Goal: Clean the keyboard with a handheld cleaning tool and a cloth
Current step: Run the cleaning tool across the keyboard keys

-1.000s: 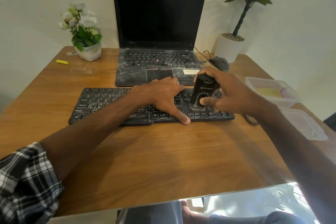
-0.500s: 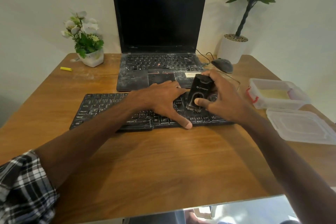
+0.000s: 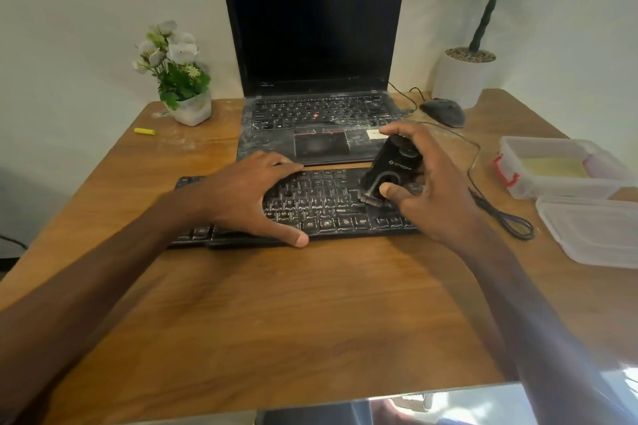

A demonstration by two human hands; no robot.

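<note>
Cleaning tool: the black handheld cleaning tool (image 3: 393,166) stands on the right part of the keyboard (image 3: 328,203), its bristle end (image 3: 371,198) down on the keys. It leans further over than half a second ago, with its top tipped away towards the keyboard's far edge.
Right hand: the right hand (image 3: 435,190) holds the tool, fingers (image 3: 397,129) curled over its top and back, thumb pressed on its front just above the bristles. The grip looks the same as before.
Left hand: the left hand (image 3: 248,197) lies flat on the keyboard, fingers (image 3: 283,166) straight and spread, gripping nothing, thumb at the near edge. It has slid towards the keyboard's left half, so a wider stretch of keys lies bare between it and the tool.
Keyboard: it sits on the desk (image 3: 276,304), pale dust showing between the keys, and has not visibly shifted.
Meaning: this looks like brushing in progress. The bracing hand has made room, so the next strokes can probably run leftward from the right end.
Cloth: something pale yellow lies in the open plastic box (image 3: 507,152), well to the right of the keyboard. Whether that is the cloth, I cannot tell. The wiping step appears not yet begun.
</note>
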